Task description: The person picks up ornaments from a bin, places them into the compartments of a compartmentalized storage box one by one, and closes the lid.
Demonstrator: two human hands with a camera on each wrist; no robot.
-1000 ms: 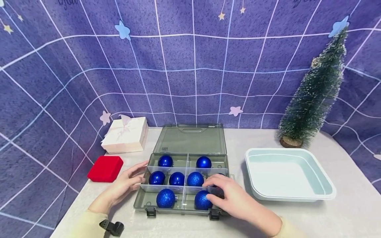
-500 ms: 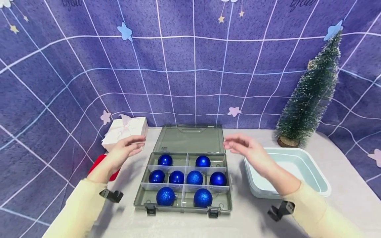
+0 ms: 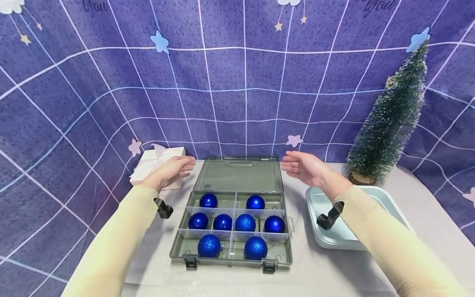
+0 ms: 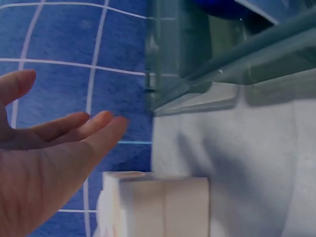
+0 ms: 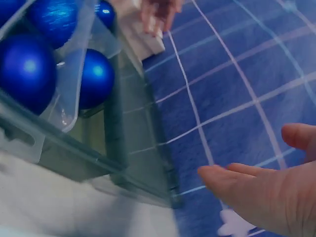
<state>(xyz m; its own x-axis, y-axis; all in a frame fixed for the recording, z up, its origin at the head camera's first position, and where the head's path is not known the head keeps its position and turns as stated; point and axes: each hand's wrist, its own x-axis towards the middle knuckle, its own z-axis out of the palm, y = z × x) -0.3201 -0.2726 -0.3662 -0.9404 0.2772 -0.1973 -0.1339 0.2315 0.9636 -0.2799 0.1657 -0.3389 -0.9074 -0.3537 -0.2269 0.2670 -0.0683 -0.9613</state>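
Note:
A clear grey-green compartment box (image 3: 239, 263) lies on the table with its lid (image 3: 239, 177) folded back toward the cloth. Several blue Christmas balls sit in its compartments, such as a glittery ball (image 3: 209, 246) at the front left and a shiny ball (image 3: 274, 224) in the middle row. My left hand (image 3: 172, 170) hovers left of the lid with extended fingers and holds nothing; in the left wrist view its fingers (image 4: 106, 129) point toward the lid's edge. On the lid's other side hovers my right hand (image 3: 306, 168), also without anything in it, fingers pointing inward.
Behind my left hand is a white gift box (image 3: 148, 156) with a ribbon. A pale blue tray (image 3: 314, 235) stands on the right, partly under my right forearm. A small Christmas tree (image 3: 389, 119) rises at the back right, before the purple cloth backdrop (image 3: 256, 70).
Both hands have lifted off the box and moved forward to either side of the lid. The right hand has left the balls, which stay in their compartments. My left arm now hides the red box.

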